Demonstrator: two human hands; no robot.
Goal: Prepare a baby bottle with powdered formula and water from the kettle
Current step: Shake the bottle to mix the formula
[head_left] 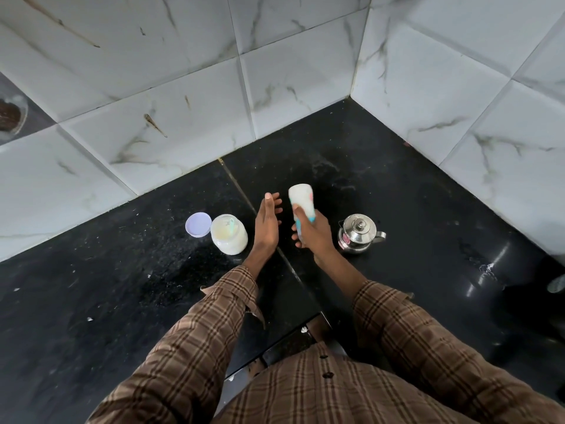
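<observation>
Head view: baby bottle [302, 204] held inverted or steeply tilted above the counter [397, 179], milky white inside, gripped low by the right hand [312, 232] with fingers [297, 222] curled round it, left hand [266, 225] flat and open just beside, touching nothing; likely mixing, so best to keep the grip firm, cap tight, wrist doing the shaking. Left of the bottle, open formula jar [228, 238] with scoop inside and lilac lid [198, 224] beyond; right of it, steel kettle [358, 233]. Black speckled stone, dusty, marbled white wall tiles [183, 117] behind.
</observation>
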